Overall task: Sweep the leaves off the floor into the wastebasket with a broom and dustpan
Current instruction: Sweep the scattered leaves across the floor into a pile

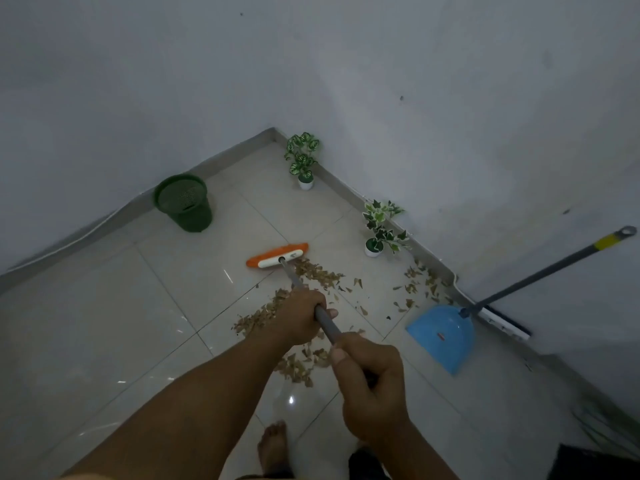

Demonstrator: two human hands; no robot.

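Observation:
The broom has an orange and white head [277, 259] resting on the tiled floor, with a grey handle running back toward me. My left hand [300, 317] grips the handle higher toward the head, and my right hand [372, 379] grips it lower, closer to me. Dry brown leaves [311, 271] lie scattered from the broom head past my hands, with another patch [420, 284] by the right wall. A blue dustpan [445, 336] lies on the floor at the right, its long grey handle [554, 265] leaning on the wall. The green mesh wastebasket [184, 202] stands by the left wall.
Two small potted plants stand along the right wall, one near the corner [303, 161] and one further along [381, 230]. My bare foot [273, 448] is on the tiles below my hands. A dark object [595, 462] sits at the bottom right.

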